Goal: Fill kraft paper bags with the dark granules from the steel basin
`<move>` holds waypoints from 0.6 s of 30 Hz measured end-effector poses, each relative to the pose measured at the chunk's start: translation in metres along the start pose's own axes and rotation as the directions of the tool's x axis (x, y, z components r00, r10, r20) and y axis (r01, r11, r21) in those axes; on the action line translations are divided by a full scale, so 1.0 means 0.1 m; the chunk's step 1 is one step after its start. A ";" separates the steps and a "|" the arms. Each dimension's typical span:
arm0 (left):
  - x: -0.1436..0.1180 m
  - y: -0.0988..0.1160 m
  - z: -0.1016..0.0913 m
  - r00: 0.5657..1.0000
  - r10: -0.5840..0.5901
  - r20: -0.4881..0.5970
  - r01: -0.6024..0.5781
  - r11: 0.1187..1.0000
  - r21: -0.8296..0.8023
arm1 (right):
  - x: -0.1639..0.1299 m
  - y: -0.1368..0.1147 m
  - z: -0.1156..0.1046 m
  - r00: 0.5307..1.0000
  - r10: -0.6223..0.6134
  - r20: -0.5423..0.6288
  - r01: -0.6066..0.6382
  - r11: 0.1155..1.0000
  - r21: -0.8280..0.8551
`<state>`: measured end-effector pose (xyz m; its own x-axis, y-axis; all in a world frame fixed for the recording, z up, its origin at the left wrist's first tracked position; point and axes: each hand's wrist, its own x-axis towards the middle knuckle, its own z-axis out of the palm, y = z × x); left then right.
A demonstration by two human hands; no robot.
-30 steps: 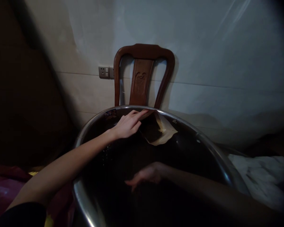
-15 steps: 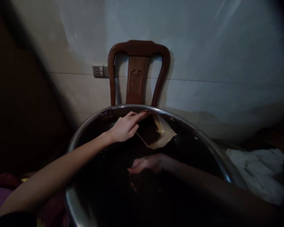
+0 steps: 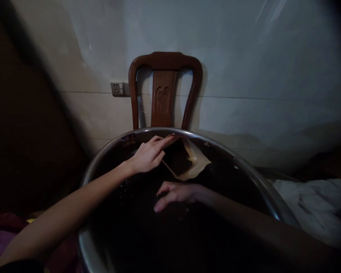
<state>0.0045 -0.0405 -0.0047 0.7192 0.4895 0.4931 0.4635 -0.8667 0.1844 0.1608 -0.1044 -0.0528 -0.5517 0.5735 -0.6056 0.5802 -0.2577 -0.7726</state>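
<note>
Reaching across a big steel basin (image 3: pixel 99 167), the left hand (image 3: pixel 147 155) lies flat with fingers straight and together, pressing the near edge of a tan pouch (image 3: pixel 191 161) that leans open-mouthed against the far inner wall just below the rim. The hand grips nothing; its fingertips rest on the pouch's upper lip. Lower and nearer the middle of the basin, the right hand (image 3: pixel 173 192) hangs palm down with fingers loosely curled and spread, tips touching or just above a dark mass that fills the basin (too dim to tell what it is). Whether the right hand holds any of it I cannot tell. The pouch sits between the two hands, nearer the left, and apart from the right. A small sticker (image 3: pixel 127 139) shows on the inner wall to the left of the left hand. Behind the basin stands a wooden chair (image 3: pixel 163 91) against a pale wall with a socket (image 3: pixel 118 89). A white cloth (image 3: pixel 315 204) lies to the right of the basin.
</note>
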 end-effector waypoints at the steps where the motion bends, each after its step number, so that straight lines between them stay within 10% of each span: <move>1: 0.00 0.00 0.00 1.000 0.002 0.000 -0.002 1.000 0.005 | -0.01 -0.01 0.02 1.000 -0.008 -0.021 0.007 0.999 -0.050; 8: 0.00 0.00 0.00 1.000 0.002 0.011 -0.002 1.000 0.000 | -0.17 -0.16 0.10 0.989 -0.127 0.082 0.146 0.946 -0.291; 12: 0.01 0.01 -0.01 0.999 0.004 0.044 -0.004 1.000 -0.004 | -0.46 -0.27 -0.05 0.957 -0.277 -0.081 0.234 0.910 -0.343; 16: 0.00 0.03 -0.02 0.997 0.017 0.072 -0.016 1.000 -0.015 | -0.71 -0.34 -0.26 0.856 -0.441 -0.272 0.342 0.875 -0.343; 18: 0.00 0.03 -0.02 0.998 0.016 0.068 -0.015 1.000 -0.020 | -0.71 -0.34 -0.34 0.730 -0.544 -0.414 0.428 0.836 -0.343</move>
<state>0.0044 -0.0430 -0.0025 0.7599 0.4809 0.4373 0.4423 -0.8756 0.1943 0.2012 -0.1099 0.0231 -0.4701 0.8808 0.0568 0.4545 0.2968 -0.8398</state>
